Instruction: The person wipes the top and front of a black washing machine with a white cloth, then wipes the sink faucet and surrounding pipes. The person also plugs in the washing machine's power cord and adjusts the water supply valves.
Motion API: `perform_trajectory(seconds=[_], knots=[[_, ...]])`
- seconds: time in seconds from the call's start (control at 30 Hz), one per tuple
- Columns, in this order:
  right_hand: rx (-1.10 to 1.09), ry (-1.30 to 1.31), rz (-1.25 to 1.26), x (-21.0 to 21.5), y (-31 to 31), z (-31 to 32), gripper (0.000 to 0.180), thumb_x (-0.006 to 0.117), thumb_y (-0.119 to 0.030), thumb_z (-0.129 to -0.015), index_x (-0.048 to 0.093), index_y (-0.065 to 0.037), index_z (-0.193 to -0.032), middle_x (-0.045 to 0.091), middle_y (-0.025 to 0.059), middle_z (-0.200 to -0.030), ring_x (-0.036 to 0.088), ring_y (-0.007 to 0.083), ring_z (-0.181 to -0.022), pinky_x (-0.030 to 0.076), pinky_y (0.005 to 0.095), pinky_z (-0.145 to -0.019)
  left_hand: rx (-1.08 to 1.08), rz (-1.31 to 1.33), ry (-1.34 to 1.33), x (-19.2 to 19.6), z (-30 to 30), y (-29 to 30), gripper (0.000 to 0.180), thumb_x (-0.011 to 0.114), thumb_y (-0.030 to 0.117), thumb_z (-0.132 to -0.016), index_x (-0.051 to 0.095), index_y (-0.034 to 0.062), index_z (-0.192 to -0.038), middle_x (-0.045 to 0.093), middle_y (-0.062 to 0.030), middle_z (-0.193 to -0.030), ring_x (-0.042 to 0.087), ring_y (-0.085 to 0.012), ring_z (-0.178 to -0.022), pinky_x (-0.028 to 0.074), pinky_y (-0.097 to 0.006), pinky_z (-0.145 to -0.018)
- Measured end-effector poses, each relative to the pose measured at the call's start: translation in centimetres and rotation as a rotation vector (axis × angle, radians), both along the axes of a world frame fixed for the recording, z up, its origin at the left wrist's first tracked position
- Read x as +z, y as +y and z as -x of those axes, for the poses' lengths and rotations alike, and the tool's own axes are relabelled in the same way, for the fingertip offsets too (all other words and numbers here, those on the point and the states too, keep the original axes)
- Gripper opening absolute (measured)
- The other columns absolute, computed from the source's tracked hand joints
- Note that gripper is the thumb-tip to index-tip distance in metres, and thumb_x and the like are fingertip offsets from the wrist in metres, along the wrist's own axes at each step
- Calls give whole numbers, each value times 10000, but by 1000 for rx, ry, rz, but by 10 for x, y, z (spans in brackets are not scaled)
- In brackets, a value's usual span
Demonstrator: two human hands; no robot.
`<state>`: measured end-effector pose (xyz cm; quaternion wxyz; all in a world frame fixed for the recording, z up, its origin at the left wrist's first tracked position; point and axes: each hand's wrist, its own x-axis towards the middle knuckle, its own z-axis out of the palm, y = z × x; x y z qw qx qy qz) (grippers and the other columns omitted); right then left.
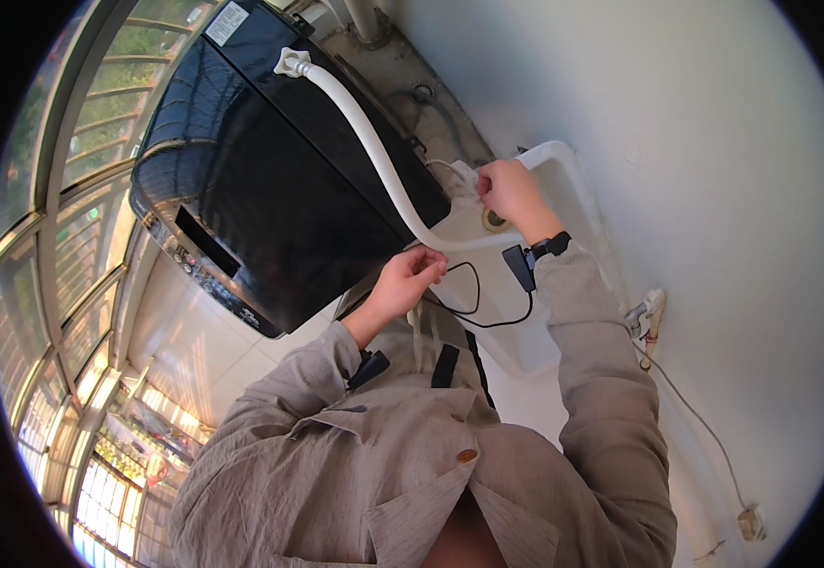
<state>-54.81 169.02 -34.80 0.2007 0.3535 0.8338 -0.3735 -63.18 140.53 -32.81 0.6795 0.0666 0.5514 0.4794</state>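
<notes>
Beige shirt [336, 473] nearest; right hand [513, 192] over white sink [559, 186], beside tan ring [496, 226].

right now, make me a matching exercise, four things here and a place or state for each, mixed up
1. White flexible hose with star-shaped connector
2. Glossy black boxy appliance
3. White rectangular sink
4. Bare right hand

A. Against the pale, smooth wall
B. Ringed by a black strap at the wrist
C. Lying partly across item 2
D. Nearest the slatted, metal-framed windows

1-C; 2-D; 3-A; 4-B
</notes>
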Motion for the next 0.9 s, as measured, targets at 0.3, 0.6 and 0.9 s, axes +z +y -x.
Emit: perform_trajectory(seconds=[0.3, 0.6, 0.9], knots=[[-149, 378, 287, -6, -6, 69, 154, 832, -37, -814, 780, -30, -958, 806, 133, -891, 775, 308, -828, 606, 399, -793, 78, -7, 4, 0, -7, 5, 225, 713, 104, -1072, 736, -65, -1219, 761, -55, -1083, 703, -134, -949, 586, -301, -878], [66, 340, 41, 4, -10, 66, 182, 841, -80, -794, 746, -62, -948, 786, 147, -889, 767, 365, -852, 612, 439, -790, 60, -8, 21, -2, -11, 7, 232, 712, 101, -1070, 735, -72, -1222, 770, -64, -1077, 704, -137, -939, 583, -302, -876], [-62, 318, 33, -7, -14, 33, 101, 810, -77, -816, 764, -65, -906, 792, 134, -846, 789, 321, -799, 617, 405, -748, 56, 1, 13, -2, -2, 2, 213, 698, 100, -1075, 731, -57, -1215, 767, -56, -1071, 702, -131, -936, 578, -294, -872]])
